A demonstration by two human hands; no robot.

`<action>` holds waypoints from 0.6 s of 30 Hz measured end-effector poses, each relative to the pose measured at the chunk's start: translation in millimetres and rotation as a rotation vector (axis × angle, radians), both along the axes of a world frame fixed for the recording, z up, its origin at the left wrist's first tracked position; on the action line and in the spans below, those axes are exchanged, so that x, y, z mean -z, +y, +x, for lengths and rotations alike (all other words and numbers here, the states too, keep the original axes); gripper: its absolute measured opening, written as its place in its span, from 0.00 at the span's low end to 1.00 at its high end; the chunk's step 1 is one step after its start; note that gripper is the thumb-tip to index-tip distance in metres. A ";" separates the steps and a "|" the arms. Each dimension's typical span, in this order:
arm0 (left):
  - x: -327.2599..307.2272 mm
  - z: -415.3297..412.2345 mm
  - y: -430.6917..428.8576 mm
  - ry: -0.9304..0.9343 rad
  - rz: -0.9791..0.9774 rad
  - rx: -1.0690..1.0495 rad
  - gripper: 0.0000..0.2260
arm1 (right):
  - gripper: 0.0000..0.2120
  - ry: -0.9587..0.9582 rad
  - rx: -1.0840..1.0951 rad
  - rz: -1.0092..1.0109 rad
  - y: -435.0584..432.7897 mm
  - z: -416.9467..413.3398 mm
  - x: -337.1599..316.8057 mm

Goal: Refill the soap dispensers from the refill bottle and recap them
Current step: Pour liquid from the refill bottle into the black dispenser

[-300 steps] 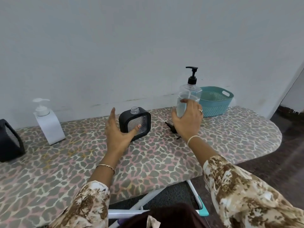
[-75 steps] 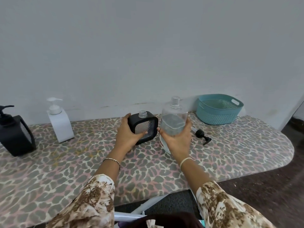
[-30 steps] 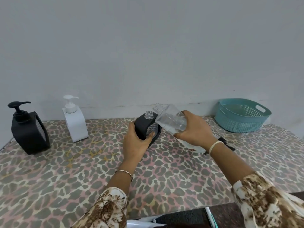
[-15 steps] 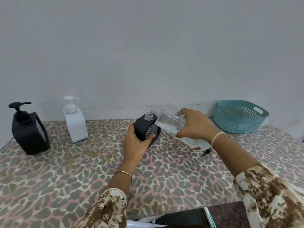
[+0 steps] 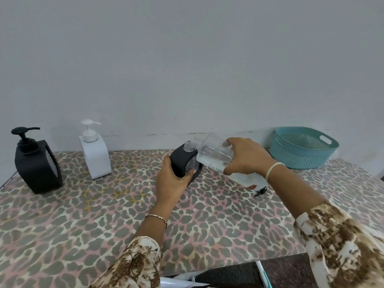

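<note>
My left hand [image 5: 169, 179] grips a small black soap dispenser [image 5: 181, 161] standing on the leopard-print board [image 5: 104, 215]; its clear neck is uncapped. My right hand [image 5: 246, 157] holds the clear refill bottle [image 5: 214, 155] tipped on its side, its open mouth touching the dispenser's neck. Clear liquid lies in the bottle's lower half. A black pump cap [image 5: 260, 191] rests on the board under my right wrist, partly hidden.
A larger black pump dispenser [image 5: 36, 165] and a white pump dispenser [image 5: 94, 151] stand capped at the back left by the wall. A teal basket [image 5: 301, 147] sits at the back right. The board's front edge runs near my sleeves.
The refill bottle was uncapped, carried beside the small black dispenser and tipped over. In the last second its mouth has come down onto the dispenser's neck. My left hand keeps its hold.
</note>
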State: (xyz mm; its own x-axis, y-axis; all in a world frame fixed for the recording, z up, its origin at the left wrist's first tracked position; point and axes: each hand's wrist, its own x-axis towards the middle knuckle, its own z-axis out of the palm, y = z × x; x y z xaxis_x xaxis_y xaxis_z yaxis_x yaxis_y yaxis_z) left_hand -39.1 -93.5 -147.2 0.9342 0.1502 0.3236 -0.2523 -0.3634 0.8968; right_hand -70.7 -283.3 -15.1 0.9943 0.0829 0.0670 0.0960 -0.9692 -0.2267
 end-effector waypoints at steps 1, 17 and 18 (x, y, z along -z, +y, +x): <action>0.2 0.1 0.0 0.001 0.000 0.001 0.23 | 0.35 0.006 0.000 -0.006 0.5 -0.2 -0.1; -1.2 -1.2 0.1 0.008 -0.043 0.020 0.23 | 0.36 0.068 0.007 -0.092 4.1 4.9 -8.8; -1.2 -0.9 -0.1 0.007 -0.047 0.019 0.23 | 0.36 0.065 0.004 -0.101 4.3 5.4 -9.6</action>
State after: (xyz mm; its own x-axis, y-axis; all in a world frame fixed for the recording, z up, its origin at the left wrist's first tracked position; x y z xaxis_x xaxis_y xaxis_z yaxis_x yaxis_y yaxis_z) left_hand -40.0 -93.7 -146.0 0.9394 0.1470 0.3098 -0.2521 -0.3162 0.9146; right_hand -65.3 -279.0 -5.5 0.9966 0.0824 -0.0061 0.0809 -0.9878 -0.1330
